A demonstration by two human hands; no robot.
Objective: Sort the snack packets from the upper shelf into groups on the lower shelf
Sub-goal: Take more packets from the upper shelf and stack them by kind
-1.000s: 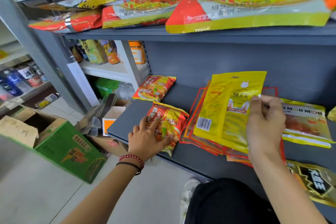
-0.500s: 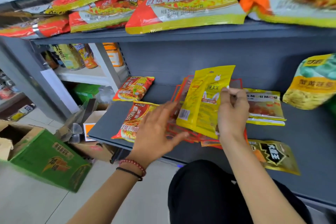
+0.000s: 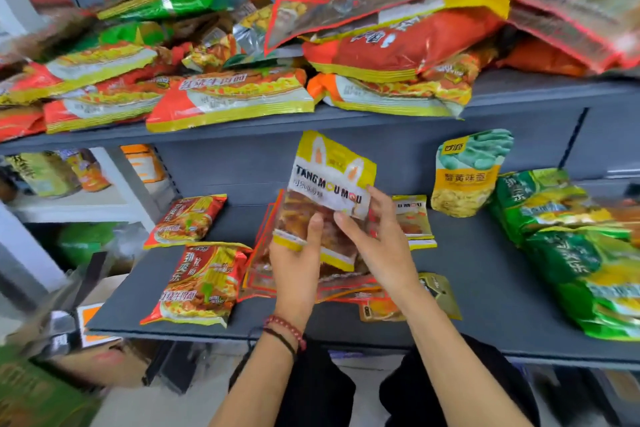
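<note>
A yellow and white snack packet is held upright above the lower shelf, its printed front facing me. My left hand grips its lower left corner and my right hand holds its right side. Under it lies a stack of red-edged clear packets. Two red noodle packets lie to the left. A second yellow packet lies behind my right hand. The upper shelf carries a jumbled heap of red, orange and green packets.
A yellow and teal pouch leans on the back wall. Green packets are piled at the shelf's right end. A dark gold packet lies near the front edge. Cardboard boxes sit on the floor to the left.
My left hand left the red noodle packet and took hold of the yellow packet. Both hands turned the packet so its front faces me. The view tilted up toward the upper shelf.
</note>
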